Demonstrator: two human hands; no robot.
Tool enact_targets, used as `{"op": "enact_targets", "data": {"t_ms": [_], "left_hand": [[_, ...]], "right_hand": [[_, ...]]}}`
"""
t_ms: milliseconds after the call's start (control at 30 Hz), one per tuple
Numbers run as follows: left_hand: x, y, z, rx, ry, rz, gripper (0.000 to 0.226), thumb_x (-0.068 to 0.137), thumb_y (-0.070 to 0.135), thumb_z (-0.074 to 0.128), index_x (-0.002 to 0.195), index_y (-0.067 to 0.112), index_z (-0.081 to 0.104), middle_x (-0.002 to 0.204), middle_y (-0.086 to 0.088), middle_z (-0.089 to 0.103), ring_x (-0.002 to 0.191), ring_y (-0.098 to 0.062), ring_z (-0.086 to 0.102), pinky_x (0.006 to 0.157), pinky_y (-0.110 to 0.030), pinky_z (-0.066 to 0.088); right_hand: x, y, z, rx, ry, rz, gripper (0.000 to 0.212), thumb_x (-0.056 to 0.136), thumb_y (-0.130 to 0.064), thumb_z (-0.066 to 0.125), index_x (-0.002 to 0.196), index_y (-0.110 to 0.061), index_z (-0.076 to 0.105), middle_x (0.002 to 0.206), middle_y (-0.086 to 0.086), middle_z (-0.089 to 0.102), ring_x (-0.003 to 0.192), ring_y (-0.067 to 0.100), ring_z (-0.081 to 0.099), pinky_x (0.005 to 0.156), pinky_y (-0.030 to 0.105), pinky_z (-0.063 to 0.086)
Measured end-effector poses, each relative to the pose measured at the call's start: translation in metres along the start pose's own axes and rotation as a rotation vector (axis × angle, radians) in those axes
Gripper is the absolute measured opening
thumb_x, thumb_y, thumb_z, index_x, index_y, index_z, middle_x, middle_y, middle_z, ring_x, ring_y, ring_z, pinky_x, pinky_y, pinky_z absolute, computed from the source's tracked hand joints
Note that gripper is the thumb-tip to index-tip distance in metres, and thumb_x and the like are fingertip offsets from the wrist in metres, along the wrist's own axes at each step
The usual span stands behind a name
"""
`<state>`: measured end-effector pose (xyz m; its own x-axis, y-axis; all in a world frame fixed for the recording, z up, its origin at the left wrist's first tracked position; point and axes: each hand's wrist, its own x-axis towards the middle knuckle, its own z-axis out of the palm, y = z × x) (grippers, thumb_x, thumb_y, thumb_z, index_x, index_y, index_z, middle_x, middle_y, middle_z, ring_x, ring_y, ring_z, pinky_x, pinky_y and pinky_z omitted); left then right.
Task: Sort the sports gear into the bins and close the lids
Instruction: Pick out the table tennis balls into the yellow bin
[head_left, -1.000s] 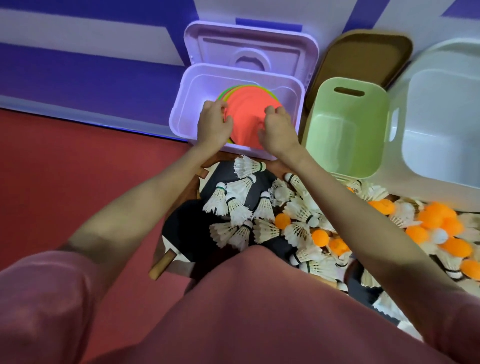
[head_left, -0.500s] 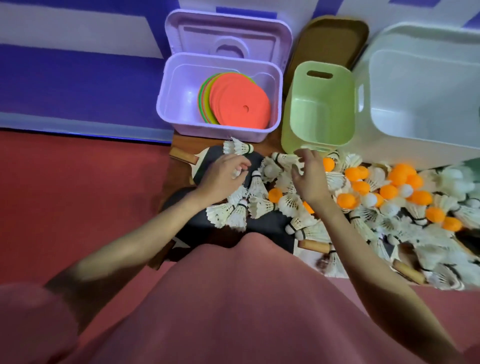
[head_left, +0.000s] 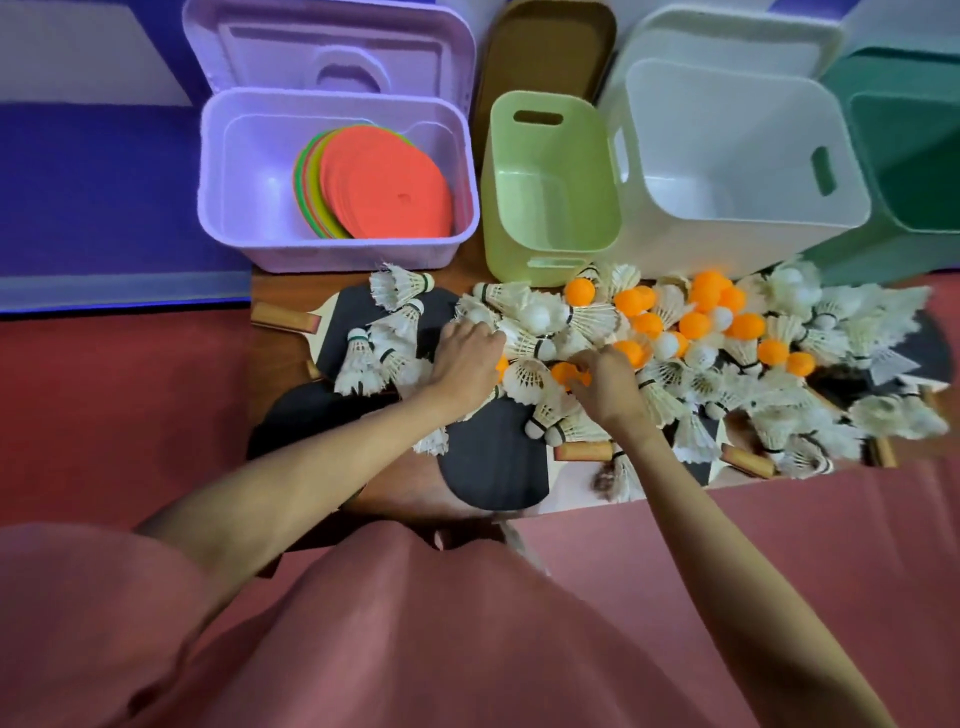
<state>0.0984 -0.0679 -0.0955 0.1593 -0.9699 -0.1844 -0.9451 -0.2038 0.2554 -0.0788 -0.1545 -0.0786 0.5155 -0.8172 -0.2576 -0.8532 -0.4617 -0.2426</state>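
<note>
On the floor lies a pile of white shuttlecocks (head_left: 587, 317), orange balls (head_left: 696, 325) and black paddles (head_left: 488, 457). My left hand (head_left: 467, 358) is down in the pile's left part, its fingers curled over a shuttlecock (head_left: 480, 314). Just to the right, my right hand (head_left: 605, 382) pinches an orange ball (head_left: 566, 371). Behind the pile a purple bin (head_left: 332, 96) holds a stack of flat orange and green discs (head_left: 384, 187). The light green bin (head_left: 493, 182) and the white bin (head_left: 727, 218) next to it have nothing inside.
The purple lid (head_left: 332, 47) leans on the wall behind its bin, and a brown lid (head_left: 545, 47) stands behind the green bin. A dark green bin (head_left: 909, 156) is at the far right. Red floor (head_left: 104, 415) lies to the left; my knees fill the foreground.
Both hands left the discs in the purple bin and came down into the pile. The left now holds a shuttlecock, the right an orange ball. The view has shifted right.
</note>
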Motion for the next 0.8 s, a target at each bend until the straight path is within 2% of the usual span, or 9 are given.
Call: {"op": "enact_targets", "data": {"t_ms": [200, 367, 467, 600, 700, 800], "left_hand": [[0.0, 0.003, 0.003, 0.118, -0.01, 0.016, 0.03, 0.087, 0.031, 0.062, 0.114, 0.018, 0.056, 0.121, -0.004, 0.056, 0.12, -0.025, 0.044, 0.102, -0.037, 0.027], [0.0, 0.007, 0.007, 0.164, 0.006, -0.011, 0.025, 0.086, 0.018, 0.063, 0.11, 0.017, 0.058, 0.117, -0.003, 0.057, 0.117, -0.025, 0.045, 0.098, -0.036, 0.029], [0.002, 0.008, 0.01, 0.168, 0.021, -0.013, 0.022, 0.088, 0.016, 0.06, 0.11, 0.016, 0.059, 0.118, -0.004, 0.056, 0.117, -0.025, 0.044, 0.096, -0.035, 0.03], [0.002, 0.005, 0.002, 0.026, 0.071, -0.054, 0.034, 0.085, 0.022, 0.064, 0.118, 0.015, 0.059, 0.121, -0.004, 0.056, 0.115, -0.024, 0.045, 0.094, -0.035, 0.032], [0.0, 0.005, -0.017, -0.197, 0.224, -0.138, 0.033, 0.076, 0.019, 0.073, 0.107, 0.012, 0.064, 0.108, -0.007, 0.062, 0.1, -0.028, 0.052, 0.084, -0.035, 0.039], [0.008, 0.01, -0.042, -0.342, 0.357, -0.229, 0.033, 0.074, 0.021, 0.075, 0.105, 0.013, 0.065, 0.101, -0.007, 0.063, 0.095, -0.026, 0.054, 0.079, -0.036, 0.041]], "right_hand": [[0.009, -0.004, -0.008, -0.19, -0.085, -0.008, 0.012, 0.077, -0.017, 0.067, 0.086, -0.011, 0.072, 0.091, 0.02, 0.062, 0.087, 0.036, 0.056, 0.075, 0.036, 0.041], [0.014, -0.006, -0.01, -0.265, -0.114, -0.046, 0.021, 0.083, -0.019, 0.065, 0.103, -0.012, 0.07, 0.102, 0.018, 0.06, 0.1, 0.033, 0.05, 0.085, 0.036, 0.038], [0.016, -0.003, -0.01, -0.241, -0.129, -0.037, 0.021, 0.082, -0.017, 0.065, 0.102, -0.01, 0.069, 0.104, 0.017, 0.06, 0.101, 0.033, 0.05, 0.087, 0.036, 0.039], [0.02, 0.008, -0.029, -0.19, -0.08, -0.034, 0.025, 0.081, -0.023, 0.07, 0.095, -0.003, 0.068, 0.102, 0.018, 0.061, 0.101, 0.034, 0.051, 0.087, 0.037, 0.039], [0.03, 0.017, -0.055, -0.045, -0.034, -0.083, 0.031, 0.081, -0.025, 0.071, 0.095, 0.001, 0.063, 0.1, 0.02, 0.058, 0.096, 0.035, 0.052, 0.08, 0.039, 0.041], [0.048, 0.025, -0.081, 0.178, 0.068, -0.184, 0.029, 0.085, -0.023, 0.067, 0.099, 0.001, 0.059, 0.098, 0.019, 0.061, 0.09, 0.034, 0.056, 0.074, 0.042, 0.047]]}}
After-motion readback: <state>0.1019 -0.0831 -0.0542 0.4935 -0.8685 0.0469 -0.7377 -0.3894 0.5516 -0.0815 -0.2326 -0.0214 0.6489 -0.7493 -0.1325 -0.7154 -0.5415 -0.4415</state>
